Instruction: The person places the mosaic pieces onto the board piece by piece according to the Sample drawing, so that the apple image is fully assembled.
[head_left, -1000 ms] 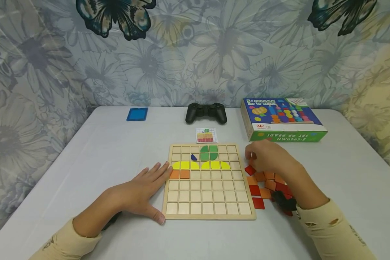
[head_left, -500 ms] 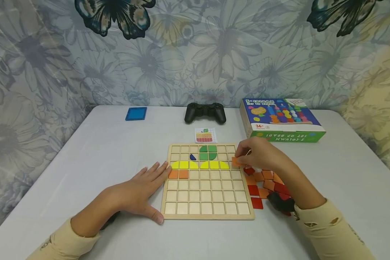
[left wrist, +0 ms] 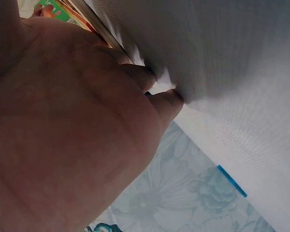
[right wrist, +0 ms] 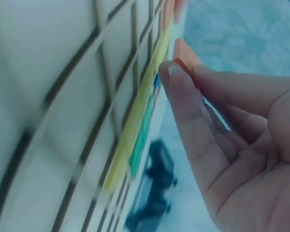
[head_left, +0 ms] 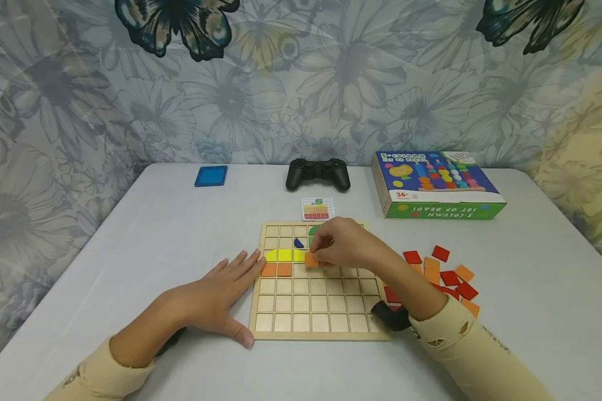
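Note:
My right hand (head_left: 348, 243) pinches an orange square tile (head_left: 311, 260) between thumb and fingertips, held over the wooden grid board (head_left: 321, 336). In the right wrist view, that tile (right wrist: 184, 56) stands clear of the board's surface. My left hand (head_left: 221, 295) lies flat with fingers spread, touching the board's left edge. On the board are yellow pieces (head_left: 284, 255), two orange squares (head_left: 276, 269), a dark blue piece (head_left: 298, 243) and green pieces (head_left: 313, 229), partly hidden by my right hand.
Loose red and orange tiles (head_left: 432, 269) lie right of the board, partly under my right forearm. Behind the board are a small pattern card (head_left: 318, 209), a black game controller (head_left: 318, 174), a blue square (head_left: 210, 176) and a toy box (head_left: 438, 184).
My right hand has left the loose tiles with an orange tile and moved leftward over the board. My left hand has stayed at the board's edge.

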The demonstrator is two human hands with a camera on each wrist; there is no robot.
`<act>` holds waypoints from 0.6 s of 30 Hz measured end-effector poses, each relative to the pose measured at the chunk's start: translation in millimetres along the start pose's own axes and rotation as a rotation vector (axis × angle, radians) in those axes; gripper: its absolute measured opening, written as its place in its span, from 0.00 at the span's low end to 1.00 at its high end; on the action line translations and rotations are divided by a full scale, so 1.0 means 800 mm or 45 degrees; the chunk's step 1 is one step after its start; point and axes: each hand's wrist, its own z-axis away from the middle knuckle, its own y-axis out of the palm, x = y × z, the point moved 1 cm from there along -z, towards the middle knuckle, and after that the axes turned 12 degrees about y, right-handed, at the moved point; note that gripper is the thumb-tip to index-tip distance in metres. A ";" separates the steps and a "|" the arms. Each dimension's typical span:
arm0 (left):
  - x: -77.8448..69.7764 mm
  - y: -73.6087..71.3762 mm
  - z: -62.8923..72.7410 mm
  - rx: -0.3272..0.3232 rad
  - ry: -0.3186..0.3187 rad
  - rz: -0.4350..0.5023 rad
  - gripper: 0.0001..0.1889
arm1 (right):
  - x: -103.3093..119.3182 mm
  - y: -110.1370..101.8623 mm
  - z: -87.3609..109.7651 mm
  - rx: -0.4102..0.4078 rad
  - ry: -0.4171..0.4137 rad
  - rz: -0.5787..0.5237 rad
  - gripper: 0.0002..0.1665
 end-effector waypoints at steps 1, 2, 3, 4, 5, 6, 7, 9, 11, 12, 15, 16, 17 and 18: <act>0.000 0.000 0.000 0.002 0.000 -0.001 0.72 | 0.006 0.005 -0.003 -0.005 -0.016 0.024 0.07; 0.000 0.000 0.000 0.001 0.002 0.000 0.72 | 0.011 0.009 -0.005 -0.015 -0.028 0.049 0.08; 0.000 0.000 0.001 0.003 0.004 -0.001 0.72 | 0.015 0.014 -0.007 -0.023 -0.024 0.071 0.08; 0.000 0.000 0.000 0.002 0.007 0.001 0.72 | 0.018 0.017 -0.009 -0.036 -0.028 0.110 0.09; 0.000 0.000 0.000 0.000 0.010 0.006 0.72 | 0.020 0.021 -0.010 -0.055 -0.035 0.158 0.10; 0.000 -0.001 0.000 -0.001 0.013 0.008 0.72 | 0.022 0.024 -0.011 -0.069 -0.033 0.209 0.11; -0.001 -0.001 0.000 -0.003 0.016 0.010 0.72 | 0.024 0.026 -0.011 -0.083 -0.026 0.256 0.12; -0.001 -0.001 0.000 -0.006 0.023 0.007 0.72 | 0.026 0.031 -0.012 -0.097 -0.024 0.346 0.13; -0.001 -0.002 0.000 -0.009 0.029 0.005 0.72 | 0.028 0.035 -0.010 -0.098 -0.051 0.449 0.12; -0.001 -0.002 0.000 -0.009 0.030 0.006 0.72 | 0.029 0.036 -0.009 -0.088 -0.073 0.497 0.12; -0.002 -0.002 0.002 -0.011 0.031 0.017 0.72 | 0.031 0.039 -0.002 -0.047 -0.165 0.610 0.11; -0.002 -0.002 0.002 -0.013 0.034 0.026 0.72 | 0.032 0.040 0.002 -0.017 -0.204 0.629 0.12; -0.002 -0.002 0.002 -0.012 0.031 0.030 0.72 | 0.032 0.040 0.008 0.014 -0.231 0.635 0.13; -0.002 -0.002 0.003 -0.011 0.028 0.033 0.72 | 0.032 0.040 0.013 0.037 -0.254 0.632 0.15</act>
